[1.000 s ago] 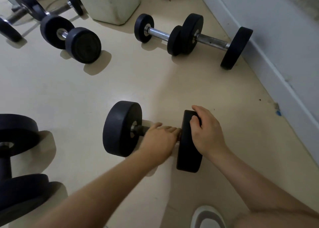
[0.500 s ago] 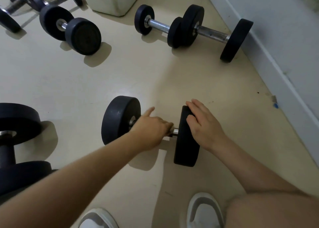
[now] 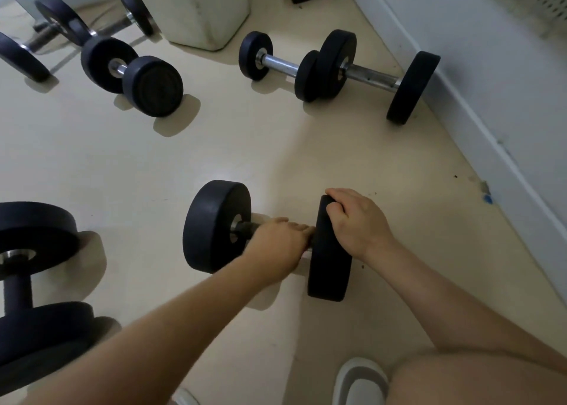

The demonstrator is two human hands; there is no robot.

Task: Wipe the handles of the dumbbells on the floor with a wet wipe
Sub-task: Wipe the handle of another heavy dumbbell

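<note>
Dumbbell (image 3: pixel 214 226) wiping: wrapping left hand (image 3: pixel 280 242) round handle (image 3: pixel 248 228), clamping right hand (image 3: pixel 356 220) on end plate (image 3: pixel 329 269); advising rolling to reach underside.

Five dumbbells count plainly: the middle dumbbell (image 3: pixel 216 226), a left dumbbell (image 3: pixel 33 236), and beyond the middle one a short dumbbell (image 3: pixel 153 85) and two chrome dumbbells (image 3: pixel 280 65) (image 3: pixel 372 78). Farther ones are cut off and cannot be counted. Two hands (image 3: pixel 282 239) (image 3: pixel 357 220). Two shoes (image 3: pixel 359 383) (image 3: pixel 184 398).

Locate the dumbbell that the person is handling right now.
Head view, centre: the dumbbell lies on the floor, left hand round its handle, right hand gripping its right weight.
</note>
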